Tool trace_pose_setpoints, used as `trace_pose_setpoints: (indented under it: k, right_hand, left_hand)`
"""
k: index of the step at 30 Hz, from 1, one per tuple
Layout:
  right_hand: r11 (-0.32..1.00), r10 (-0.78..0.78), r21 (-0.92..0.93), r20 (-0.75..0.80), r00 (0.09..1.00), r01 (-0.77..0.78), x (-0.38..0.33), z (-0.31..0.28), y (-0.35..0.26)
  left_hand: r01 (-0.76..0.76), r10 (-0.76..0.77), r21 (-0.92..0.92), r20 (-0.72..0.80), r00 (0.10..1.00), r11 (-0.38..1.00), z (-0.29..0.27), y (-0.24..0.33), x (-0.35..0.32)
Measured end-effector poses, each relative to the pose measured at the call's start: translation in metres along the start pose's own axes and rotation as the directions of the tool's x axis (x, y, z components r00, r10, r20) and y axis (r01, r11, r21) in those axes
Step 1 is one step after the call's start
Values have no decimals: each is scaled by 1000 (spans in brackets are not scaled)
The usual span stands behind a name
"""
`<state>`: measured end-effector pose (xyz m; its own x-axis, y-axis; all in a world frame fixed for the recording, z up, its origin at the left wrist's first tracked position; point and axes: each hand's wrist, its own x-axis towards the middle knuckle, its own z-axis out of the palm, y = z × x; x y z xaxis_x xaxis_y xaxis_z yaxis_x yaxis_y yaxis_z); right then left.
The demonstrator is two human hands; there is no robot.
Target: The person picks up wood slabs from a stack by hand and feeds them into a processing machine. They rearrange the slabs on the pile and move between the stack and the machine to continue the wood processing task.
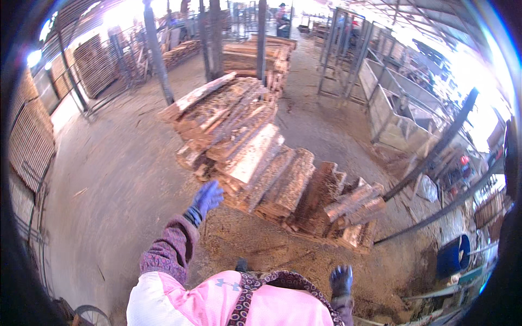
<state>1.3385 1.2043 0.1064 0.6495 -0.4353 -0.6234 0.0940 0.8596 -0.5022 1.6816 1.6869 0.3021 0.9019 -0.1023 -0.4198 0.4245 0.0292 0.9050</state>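
Observation:
A long pile of rough wooden slabs [253, 155], some with bark, runs from the far middle down toward the right in front of me. My left hand [207, 196], in a blue-purple glove, reaches out beside the pile's left edge with its fingers stretched. It holds nothing that I can see, and I cannot tell whether the fingertips touch the wood. Lower down at my right side is my right hand [341, 280] in a dark glove, fingers pointing up and apart, away from the pile. Shorter slabs [356, 206] lie tilted on the pile's near right end.
Dark posts [157, 51] rise behind the pile. Stacked boards [31, 130] line the left side. A pale-walled bin [397, 117] and metal frames [345, 54] stand at the right. A blue drum-like object [454, 256] is at lower right. A person [283, 20] stands far back.

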Motion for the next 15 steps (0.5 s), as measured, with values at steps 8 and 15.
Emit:
trace_pose_setpoints:
  k: [8,15]
  right_hand:
    - [795,68,-495,647,760,350,51,483,-11]
    - [921,316,-380,857,407,85,83,768,74]
  left_hand:
    - [-677,683,188,-414,602,711,-107,151,120]
    - [-274,124,-358,-388,913,893,-137,219,177]
